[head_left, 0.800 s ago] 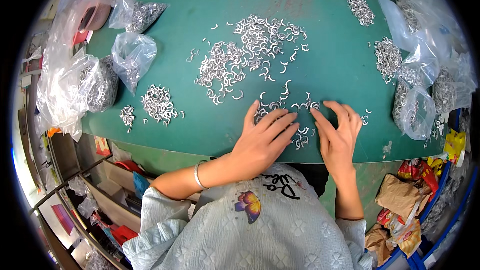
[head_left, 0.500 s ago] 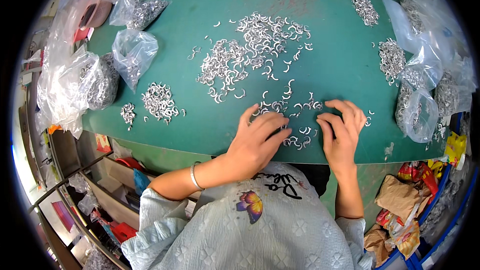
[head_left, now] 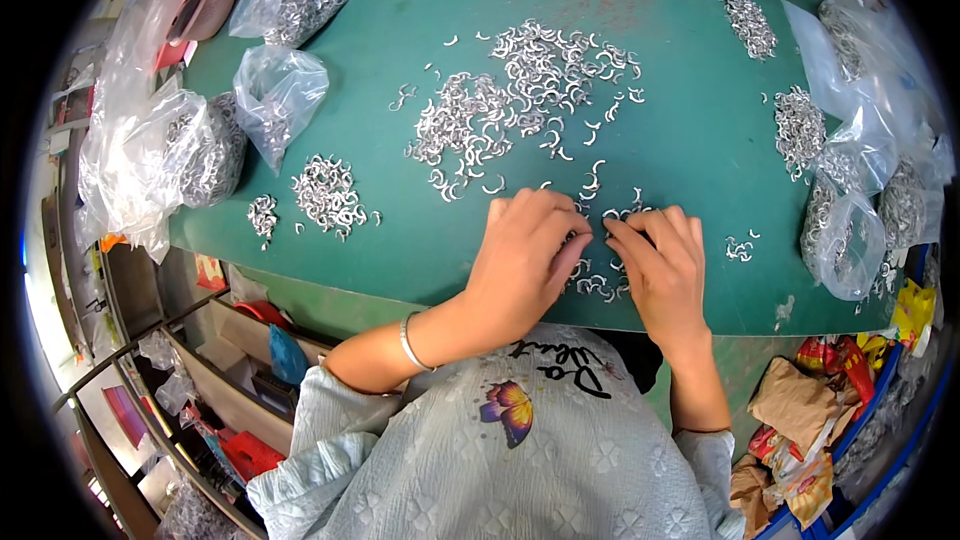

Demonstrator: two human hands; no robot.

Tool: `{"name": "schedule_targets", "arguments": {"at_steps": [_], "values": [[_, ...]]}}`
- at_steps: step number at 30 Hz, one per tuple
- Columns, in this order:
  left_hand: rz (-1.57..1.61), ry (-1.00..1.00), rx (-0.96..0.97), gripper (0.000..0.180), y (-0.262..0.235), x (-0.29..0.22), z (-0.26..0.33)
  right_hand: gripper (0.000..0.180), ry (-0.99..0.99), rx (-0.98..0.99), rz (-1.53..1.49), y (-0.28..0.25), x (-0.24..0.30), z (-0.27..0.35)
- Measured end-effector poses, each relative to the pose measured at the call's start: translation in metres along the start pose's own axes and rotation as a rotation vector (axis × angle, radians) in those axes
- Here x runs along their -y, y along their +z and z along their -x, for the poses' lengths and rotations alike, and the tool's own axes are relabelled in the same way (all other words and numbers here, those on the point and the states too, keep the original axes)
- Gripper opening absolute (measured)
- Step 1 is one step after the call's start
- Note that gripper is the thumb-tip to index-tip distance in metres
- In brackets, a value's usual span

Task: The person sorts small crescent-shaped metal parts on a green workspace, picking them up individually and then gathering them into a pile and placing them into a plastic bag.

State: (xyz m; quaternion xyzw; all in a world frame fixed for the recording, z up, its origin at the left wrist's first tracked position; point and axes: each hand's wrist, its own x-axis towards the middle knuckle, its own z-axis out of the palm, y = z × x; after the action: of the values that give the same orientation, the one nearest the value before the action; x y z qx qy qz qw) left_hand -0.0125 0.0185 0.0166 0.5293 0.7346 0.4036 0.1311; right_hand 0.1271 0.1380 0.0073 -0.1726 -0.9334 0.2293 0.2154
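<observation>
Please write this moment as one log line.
left hand: at curved pieces | right hand: at same pieces | grips: unclear | large pile: beyond hands | bags: both sides

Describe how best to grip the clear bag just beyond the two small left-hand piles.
Probably pinch the clear bag by its pointed near end, coming from the person's side: it narrows that way, while a bulging filled bag crowds its left.

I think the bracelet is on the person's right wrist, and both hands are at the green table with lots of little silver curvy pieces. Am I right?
Not quite: the bracelet is on the wrist of the left hand, as the head view shows. The right hand is also at the green table with lots of little silver curvy pieces.
</observation>
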Motion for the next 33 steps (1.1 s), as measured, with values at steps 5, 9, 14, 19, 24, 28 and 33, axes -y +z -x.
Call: {"name": "schedule_targets", "arguments": {"at_steps": [5, 9, 14, 19, 24, 28, 33], "values": [[0.455, -0.253, 0.004, 0.023, -0.014, 0.013, 0.011, 0.022, 0.018, 0.000, -0.054, -0.004, -0.002, -0.001], [1.089, -0.757, 0.314, 0.020, -0.030, -0.002, 0.011, 0.022, 0.153, -0.048, -0.403, -0.010, 0.009, 0.004], [1.680, -1.049, 0.403, 0.029, -0.021, 0.001, 0.012, 0.025, 0.028, 0.067, -0.389, -0.018, 0.030, -0.008], [1.365, -0.885, 0.461, 0.024, -0.024, 0.010, 0.022, 0.022, 0.201, -0.007, -0.443, -0.007, 0.018, -0.007], [0.707, -0.560, 0.273, 0.021, -0.034, 0.006, 0.017, 0.017, 0.142, -0.049, -0.088, 0.013, 0.011, -0.016], [0.648, -0.512, 0.188, 0.017, -0.031, 0.008, 0.017, 0.017, 0.102, -0.022, -0.017, 0.017, 0.009, -0.014], [0.610, -0.505, 0.191, 0.014, -0.029, 0.011, 0.018, 0.016, 0.098, -0.006, -0.014, 0.015, 0.010, -0.016]]}}
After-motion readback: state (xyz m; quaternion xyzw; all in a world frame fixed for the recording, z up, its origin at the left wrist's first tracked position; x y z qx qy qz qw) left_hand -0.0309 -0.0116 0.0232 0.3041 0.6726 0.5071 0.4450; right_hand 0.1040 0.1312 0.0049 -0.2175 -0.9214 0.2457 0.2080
